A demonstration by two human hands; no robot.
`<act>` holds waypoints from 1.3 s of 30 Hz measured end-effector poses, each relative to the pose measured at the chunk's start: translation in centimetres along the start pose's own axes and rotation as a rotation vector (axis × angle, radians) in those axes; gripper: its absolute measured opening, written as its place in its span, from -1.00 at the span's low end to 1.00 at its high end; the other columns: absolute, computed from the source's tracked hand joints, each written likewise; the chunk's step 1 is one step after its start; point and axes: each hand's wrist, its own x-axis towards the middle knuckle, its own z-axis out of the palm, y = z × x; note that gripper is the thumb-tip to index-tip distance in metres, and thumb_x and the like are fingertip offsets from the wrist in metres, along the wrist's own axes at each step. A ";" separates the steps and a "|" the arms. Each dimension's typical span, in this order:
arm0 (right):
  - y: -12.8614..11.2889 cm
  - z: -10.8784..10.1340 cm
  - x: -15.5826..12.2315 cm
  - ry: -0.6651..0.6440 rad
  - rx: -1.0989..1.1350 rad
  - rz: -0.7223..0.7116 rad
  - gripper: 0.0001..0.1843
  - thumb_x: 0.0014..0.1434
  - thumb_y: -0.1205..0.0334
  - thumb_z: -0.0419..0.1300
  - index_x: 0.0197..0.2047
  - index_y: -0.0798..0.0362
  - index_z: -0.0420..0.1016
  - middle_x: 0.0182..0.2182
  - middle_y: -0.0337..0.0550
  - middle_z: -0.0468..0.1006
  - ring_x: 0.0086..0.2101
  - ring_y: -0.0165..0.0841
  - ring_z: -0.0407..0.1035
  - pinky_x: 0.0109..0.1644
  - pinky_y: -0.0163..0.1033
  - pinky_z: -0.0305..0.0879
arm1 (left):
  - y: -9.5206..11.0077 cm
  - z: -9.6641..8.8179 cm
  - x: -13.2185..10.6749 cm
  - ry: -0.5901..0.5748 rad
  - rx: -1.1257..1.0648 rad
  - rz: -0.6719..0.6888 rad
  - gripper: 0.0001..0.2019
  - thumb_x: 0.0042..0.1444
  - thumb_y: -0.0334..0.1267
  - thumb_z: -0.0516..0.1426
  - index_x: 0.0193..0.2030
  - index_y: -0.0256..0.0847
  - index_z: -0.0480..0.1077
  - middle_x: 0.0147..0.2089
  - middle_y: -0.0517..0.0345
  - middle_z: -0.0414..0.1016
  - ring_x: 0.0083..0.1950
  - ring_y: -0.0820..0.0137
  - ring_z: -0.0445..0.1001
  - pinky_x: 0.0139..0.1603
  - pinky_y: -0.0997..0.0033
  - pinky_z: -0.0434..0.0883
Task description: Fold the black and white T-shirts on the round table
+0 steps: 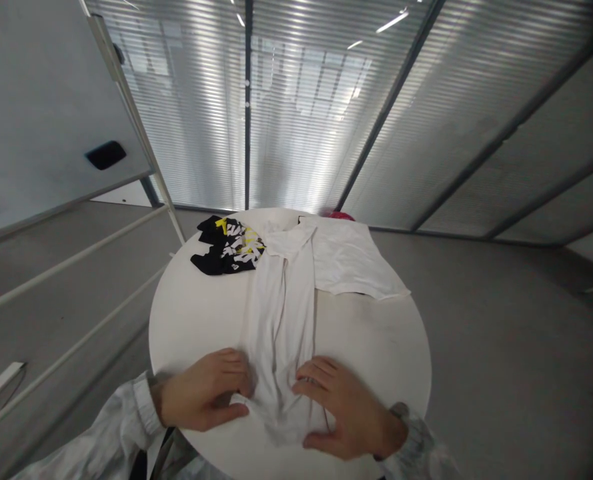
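Note:
White pants (282, 320) lie lengthwise down the round table, their two long legs side by side and running toward me. Along the left edge of the lower end rests my left hand (211, 389), thumb and fingers apart, with a small corner of the cloth showing between them. My right hand (343, 407) lies over the right edge of the same end, fingers bent and spread, thumb apart from them. Both hands touch the fabric. Beyond them, the top of the pants is creased and partly overlaps a white shirt-like garment (351, 257).
A black garment (229, 247) with a white and yellow print lies at the far left of the white table (191, 320). Something red (342, 216) shows behind the far edge. A white metal rail (76, 280) runs along the left, and corrugated translucent panels (296, 120) stand behind.

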 end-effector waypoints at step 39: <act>4.1 0.7 4.8 0.532 0.807 0.649 -0.52 0.35 -0.32 0.31 -0.17 -0.03 0.61 -0.31 -0.20 0.58 -0.27 -0.26 0.44 -0.17 -0.22 0.39 | -4.7 -1.1 3.8 0.582 -0.899 -0.670 -0.55 0.13 0.06 0.48 -0.22 -0.17 0.39 -0.30 0.24 0.48 -0.30 0.44 0.44 -0.26 0.49 0.35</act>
